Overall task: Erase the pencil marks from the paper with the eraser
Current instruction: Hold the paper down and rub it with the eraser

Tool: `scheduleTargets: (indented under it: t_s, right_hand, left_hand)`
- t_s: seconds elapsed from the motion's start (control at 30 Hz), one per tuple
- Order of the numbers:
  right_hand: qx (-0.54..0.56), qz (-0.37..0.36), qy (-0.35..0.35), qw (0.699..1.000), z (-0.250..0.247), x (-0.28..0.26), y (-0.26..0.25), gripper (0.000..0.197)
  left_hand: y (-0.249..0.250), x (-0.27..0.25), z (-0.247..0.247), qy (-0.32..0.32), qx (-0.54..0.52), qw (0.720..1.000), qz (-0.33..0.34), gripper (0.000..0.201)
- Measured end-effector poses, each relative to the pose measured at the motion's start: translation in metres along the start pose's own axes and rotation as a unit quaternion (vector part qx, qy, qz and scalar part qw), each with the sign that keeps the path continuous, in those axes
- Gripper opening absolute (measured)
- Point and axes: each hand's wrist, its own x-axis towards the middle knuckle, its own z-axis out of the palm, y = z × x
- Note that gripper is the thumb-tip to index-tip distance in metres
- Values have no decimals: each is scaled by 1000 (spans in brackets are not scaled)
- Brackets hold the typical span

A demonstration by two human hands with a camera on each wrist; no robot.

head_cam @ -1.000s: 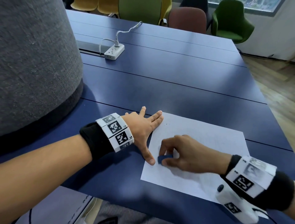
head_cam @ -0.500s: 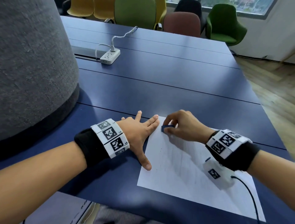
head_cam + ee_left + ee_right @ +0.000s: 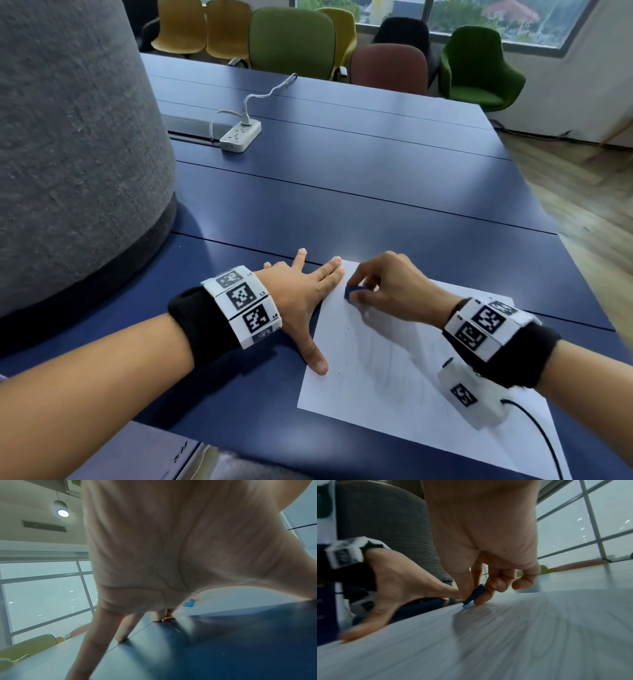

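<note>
The right hand (image 3: pixel 390 291) pinches a small blue eraser (image 3: pixel 352 293) between thumb and curled fingers, its lower edge touching the paper (image 3: pixel 394 394) near the sheet's far left corner, just beside the left hand's fingertips. From the right wrist the eraser (image 3: pixel 475 594) shows as a thin flat slab, tilted, its long axis slanting down toward the thumb side with the low end on the sheet. The left hand (image 3: pixel 301 294) lies flat with fingers straight and spread; its index and middle fingertips and its thumb tip press the sheet's left edge, while the palm and other fingers rest on the blue table (image 3: pixel 342 192). From the left wrist the eraser (image 3: pixel 188 603) is a small blue patch past the palm.

The paper is white, lying flat, with faint grey pencil streaks (image 3: pixel 387 356) running toward the person between the two hands, and a few dark specks near the left thumb. Its long side runs away from the right wrist toward the left hand.

Well beyond both hands a white power strip (image 3: pixel 239 134) lies on the table.
</note>
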Motion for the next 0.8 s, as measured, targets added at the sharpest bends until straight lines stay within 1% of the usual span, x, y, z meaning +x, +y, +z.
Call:
scheduleTargets:
  t_s: [0.07,0.1,0.2,0.23,0.27,0.33,0.4,0.43,0.53,0.57,0.63,0.7,0.73,0.77,0.8]
  right_hand:
    - [-2,-10,-32,999,2,-7,-4,6]
    - [-7,-6,-29,1000,1,-5,-3,7]
    - [-3,28,31,999,-7,8,8,7]
    - [6,35,44,998,-8,9,10,6]
    - [14,32,42,999,-7,7,11,5]
    - [19,6,2,1000,-3,-4,6,3]
    - [9,-3,-32,999,0,-10,2,3]
    - [2,0,-26,1000,-2,-8,4,4]
    - [2,34,40,999,-9,7,15,4]
    - [8,39,50,998,-9,9,17,4]
    - [15,28,30,999,-5,1,15,3]
    - [18,3,-22,1000,1,-10,8,2]
    - [13,-2,-36,999,1,-11,6,2]
    - [3,0,-33,999,-1,-9,7,2]
    - [-7,8,-15,1000,-4,-4,10,4]
  left_hand:
    - [0,0,-1,-2,4,1000,-2,154]
    - [0,0,-1,-3,3,1000,-4,154]
    - [-1,0,0,-2,0,1000,-4,155]
    - [-1,0,0,-1,0,1000,-4,155]
    - [0,0,0,-1,-1,1000,-4,155]
    - [0,0,-1,-5,-1,1000,-5,154]
    - [1,-1,-2,-10,-2,1000,-7,154]
    - [1,-1,-2,-11,-3,1000,-7,154]
    - [1,-1,-2,-7,-6,1000,-6,154]
    - [1,-2,-2,-7,-7,1000,-7,153]
    - [2,-2,-2,-8,-5,1000,-7,153]
    - [2,-2,-2,-9,-2,1000,-6,153]
    - [2,-3,-3,-10,-2,1000,-7,153]
    - [2,-3,-3,-11,-3,1000,-7,153]
    - [2,-3,-4,-11,-5,1000,-7,153]
